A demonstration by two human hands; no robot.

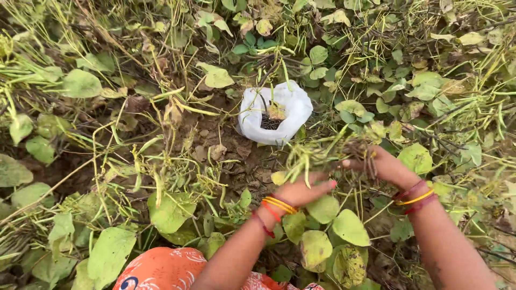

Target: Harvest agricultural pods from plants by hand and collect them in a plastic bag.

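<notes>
Head view showed the left hand flat and open under a pod cluster while the right hand pinched dark pods (white bag placed near).

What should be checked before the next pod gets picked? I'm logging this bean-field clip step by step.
1. Left hand free to pull: ok, open with fingers extended, beside the stems.
2. Right hand has the plant: ok, closed on a bunch of thin green pods.
3. White bag mouth open: ok, dark pods show inside.
4. Bag close by: ok, on bare soil just ahead of the hands.
5. Bangles free of stems: cannot tell.
</notes>
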